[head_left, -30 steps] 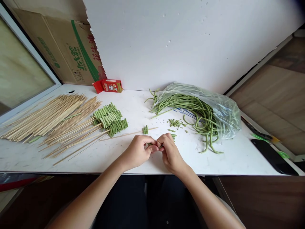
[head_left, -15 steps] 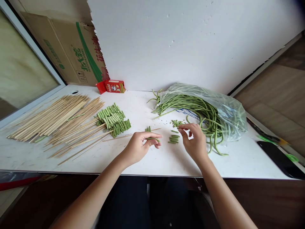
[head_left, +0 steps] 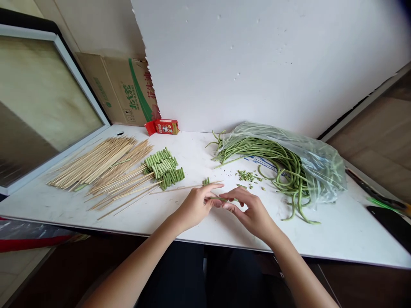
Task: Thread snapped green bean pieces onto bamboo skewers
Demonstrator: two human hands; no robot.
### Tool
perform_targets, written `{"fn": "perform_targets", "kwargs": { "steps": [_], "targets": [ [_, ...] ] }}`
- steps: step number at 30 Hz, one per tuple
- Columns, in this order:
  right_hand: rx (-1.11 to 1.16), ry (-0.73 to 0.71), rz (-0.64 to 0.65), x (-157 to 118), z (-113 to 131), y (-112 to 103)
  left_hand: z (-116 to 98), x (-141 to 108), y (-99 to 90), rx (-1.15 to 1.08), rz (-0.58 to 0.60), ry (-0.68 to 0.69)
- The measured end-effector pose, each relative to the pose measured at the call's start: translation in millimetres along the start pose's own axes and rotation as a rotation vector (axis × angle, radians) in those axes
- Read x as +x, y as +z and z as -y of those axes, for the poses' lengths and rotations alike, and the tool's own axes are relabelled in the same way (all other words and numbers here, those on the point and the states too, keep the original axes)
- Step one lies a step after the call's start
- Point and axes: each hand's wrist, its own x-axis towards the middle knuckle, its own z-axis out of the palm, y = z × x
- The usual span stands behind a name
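Left hand (head_left: pixel 194 208) and right hand (head_left: pixel 257 214) pinch one bean piece (head_left: pixel 219 198), fingers partly curled; loose pinch could drop it, hard bending might split it.

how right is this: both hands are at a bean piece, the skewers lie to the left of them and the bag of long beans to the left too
Not quite: the head view shows the bag of long beans to the right of the left hand and right hand. The rest stands.
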Motion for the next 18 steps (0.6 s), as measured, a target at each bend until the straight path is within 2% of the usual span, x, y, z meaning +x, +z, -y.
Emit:
{"fn": "perform_targets", "kwargs": {
  "steps": [5,8,11,14,16,18],
  "targets": [
    [0.076,-0.035,-0.041,-0.3,0.8,10.0,-5.7,-9.6,0.4,0.097,0.010,0.000],
    [0.068,-0.026,-0.081,0.1,-5.6,9.0,-17.6,-19.7,-22.6,0.213,-0.067,0.053],
    [0.023,0.011,-0.098,0.8,-10.4,7.7,-32.8,-33.3,-75.4,0.421,-0.333,0.094],
    [-0.003,0.046,-0.112,1.3,-14.9,8.1,-39.1,-47.4,-148.3,0.695,-0.584,0.005],
    [-0.016,0.063,-0.122,1.3,-18.8,8.6,-34.4,-55.3,-195.2,0.845,-0.606,-0.137],
    [-0.023,0.081,-0.127,0.9,-23.3,8.9,-24.1,-60.8,-231.6,0.915,-0.544,-0.346]
  ]
}}
